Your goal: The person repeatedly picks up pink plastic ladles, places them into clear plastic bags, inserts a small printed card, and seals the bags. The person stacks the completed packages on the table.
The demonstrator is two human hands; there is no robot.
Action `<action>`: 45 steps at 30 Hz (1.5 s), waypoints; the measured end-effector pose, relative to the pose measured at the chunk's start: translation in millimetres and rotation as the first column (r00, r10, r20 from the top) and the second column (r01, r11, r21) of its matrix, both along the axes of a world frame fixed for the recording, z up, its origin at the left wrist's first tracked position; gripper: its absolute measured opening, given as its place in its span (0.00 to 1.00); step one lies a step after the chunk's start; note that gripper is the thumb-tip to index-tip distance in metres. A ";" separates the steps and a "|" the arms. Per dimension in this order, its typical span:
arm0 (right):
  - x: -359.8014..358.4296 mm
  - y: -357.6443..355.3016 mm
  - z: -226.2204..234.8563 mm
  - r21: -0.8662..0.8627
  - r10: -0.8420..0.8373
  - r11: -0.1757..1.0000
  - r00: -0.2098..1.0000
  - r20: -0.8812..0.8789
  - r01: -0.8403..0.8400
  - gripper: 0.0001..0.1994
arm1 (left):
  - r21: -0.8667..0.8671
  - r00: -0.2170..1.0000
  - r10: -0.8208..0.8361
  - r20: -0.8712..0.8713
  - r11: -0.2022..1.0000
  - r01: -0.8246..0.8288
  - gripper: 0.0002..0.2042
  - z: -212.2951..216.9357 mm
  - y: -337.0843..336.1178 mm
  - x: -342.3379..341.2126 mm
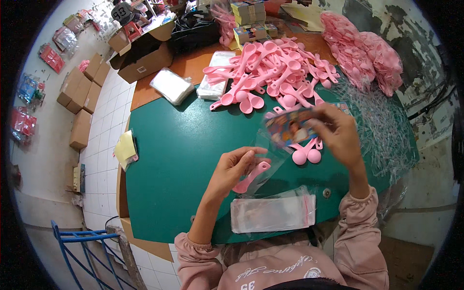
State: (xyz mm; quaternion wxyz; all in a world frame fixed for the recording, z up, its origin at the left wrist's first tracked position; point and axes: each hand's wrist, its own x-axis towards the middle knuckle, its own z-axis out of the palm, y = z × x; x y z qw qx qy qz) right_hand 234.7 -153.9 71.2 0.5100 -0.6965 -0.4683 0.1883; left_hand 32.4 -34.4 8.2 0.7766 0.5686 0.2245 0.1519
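Note:
My left hand (233,169) holds a clear plastic bag (263,162) with a pink plastic toy (251,178) inside it, above the green table (174,150). My right hand (338,133) holds a colourful printed card (289,126) at the bag's open top. A pink double-ball toy (307,154) lies just under the right hand. A stack of flat clear bags with a red strip (273,212) lies near the table's front edge, close to my body.
A heap of pink toys (270,72) covers the far table. Bags full of pink pieces (362,53) and a pile of clear thin sticks (382,121) sit at right. Clear bag stacks (171,86) and cardboard boxes (145,58) lie at left. A blue metal frame (82,241) stands lower left.

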 end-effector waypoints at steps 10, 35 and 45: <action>-6.7 7.4 9.2 -0.094 0.084 0.992 0.995 0.046 -0.079 0.08 | 0.080 0.999 0.050 -0.002 0.996 -0.049 0.14 -1.6 1.4 -1.5; -12.9 7.7 -11.5 -0.218 0.485 0.820 0.844 -0.228 -0.530 0.13 | 0.509 0.986 -0.077 -0.146 0.849 0.142 0.11 -1.9 -2.6 -4.7; 133.6 -34.1 1.6 -0.114 -0.300 0.884 0.737 0.605 0.453 0.11 | 0.367 0.992 -0.085 -0.092 0.923 0.113 0.12 1.0 -0.7 -3.9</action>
